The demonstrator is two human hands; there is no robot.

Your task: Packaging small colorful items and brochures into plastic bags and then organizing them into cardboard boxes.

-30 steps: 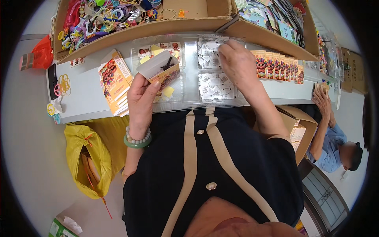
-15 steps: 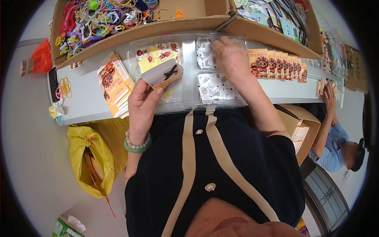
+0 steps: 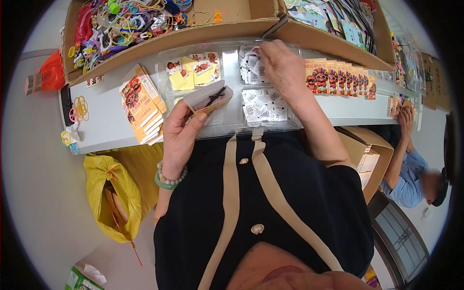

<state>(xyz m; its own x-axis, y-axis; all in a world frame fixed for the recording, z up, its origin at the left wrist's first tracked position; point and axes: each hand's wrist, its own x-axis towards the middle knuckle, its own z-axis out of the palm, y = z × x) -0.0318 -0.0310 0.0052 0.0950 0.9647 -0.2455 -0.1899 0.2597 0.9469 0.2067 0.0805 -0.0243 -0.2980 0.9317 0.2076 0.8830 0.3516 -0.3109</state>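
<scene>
Two boxes: big cardboard boxes and stand at the far edge of the desk, the left one full of coloured plastic toys, the right one full of printed cards.
Tray: clear plastic tray lies on the desk just in front of the person, with compartments.
Left hand: left hand holds a small open cardboard box above the tray, fingers closed around it.
Right hand: right hand rests on the small white packets in the tray's far right compartment; whether its fingers pinch one, I cannot tell.
Card stack: orange printed cards lie left of the tray.
</scene>
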